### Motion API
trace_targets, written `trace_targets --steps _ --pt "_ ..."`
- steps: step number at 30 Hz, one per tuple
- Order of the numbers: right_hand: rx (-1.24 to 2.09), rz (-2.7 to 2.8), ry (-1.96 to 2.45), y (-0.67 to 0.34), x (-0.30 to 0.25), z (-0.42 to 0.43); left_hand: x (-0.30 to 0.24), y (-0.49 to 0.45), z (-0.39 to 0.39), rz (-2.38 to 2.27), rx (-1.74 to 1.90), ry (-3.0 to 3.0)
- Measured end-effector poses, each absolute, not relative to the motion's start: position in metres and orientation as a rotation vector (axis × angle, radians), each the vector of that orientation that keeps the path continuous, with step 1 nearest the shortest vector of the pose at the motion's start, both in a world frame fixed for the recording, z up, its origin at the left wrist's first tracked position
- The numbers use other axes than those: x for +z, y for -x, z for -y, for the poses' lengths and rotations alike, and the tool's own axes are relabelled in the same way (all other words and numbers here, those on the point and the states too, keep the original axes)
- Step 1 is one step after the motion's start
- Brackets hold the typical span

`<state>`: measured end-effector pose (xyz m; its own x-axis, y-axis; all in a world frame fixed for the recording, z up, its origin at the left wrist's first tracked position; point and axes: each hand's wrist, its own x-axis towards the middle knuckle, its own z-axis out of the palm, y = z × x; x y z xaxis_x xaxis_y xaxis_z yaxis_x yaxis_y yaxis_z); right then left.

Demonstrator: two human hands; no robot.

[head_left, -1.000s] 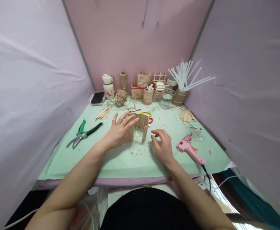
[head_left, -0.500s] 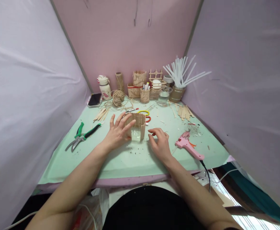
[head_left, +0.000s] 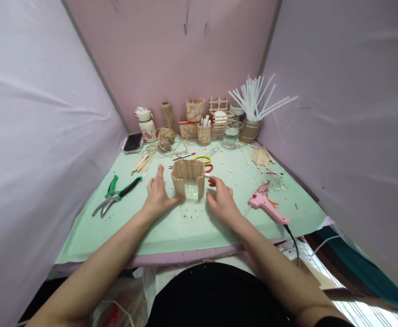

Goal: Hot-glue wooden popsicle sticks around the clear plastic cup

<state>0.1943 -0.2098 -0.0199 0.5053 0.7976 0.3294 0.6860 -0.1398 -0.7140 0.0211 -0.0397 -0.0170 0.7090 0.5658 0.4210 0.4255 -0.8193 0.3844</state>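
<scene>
A small container faced with wooden craft sticks (head_left: 178,185) stands upright on the green tabletop, its near side showing clear plastic. My left hand (head_left: 158,193) is at its left, fingers spread and raised, the thumb reaching to the container's lower left corner; whether it touches I cannot tell. On the right side, my right hand (head_left: 222,200) rests with loosely curved fingers apart, close to the container and holding nothing. Behind it lie scissors with yellow and red handles (head_left: 203,159), partly hidden by the container.
Green-handled pruning shears (head_left: 115,196) lie at left, a pink glue gun (head_left: 267,204) at right with its cord over the edge. Craft sticks (head_left: 262,156), a twine ball (head_left: 166,138), a water cup (head_left: 231,135), a bottle (head_left: 146,125) and a phone (head_left: 133,142) stand or lie farther back.
My left hand has drawn back to the left from over the container, uncovering its left side. My right hand has shifted slightly left, nearer the container. The view has shifted slightly.
</scene>
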Motion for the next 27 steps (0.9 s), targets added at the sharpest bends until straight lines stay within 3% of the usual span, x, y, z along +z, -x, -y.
trace_targets --steps 9,27 --pt "0.397 1.358 2.021 -0.194 -0.011 0.194 -0.005 -0.038 0.025 -0.654 0.413 -2.596" --pt "0.339 1.331 2.04 -0.195 -0.012 0.192 -0.006 -0.039 0.028 -0.555 0.374 -2.68"
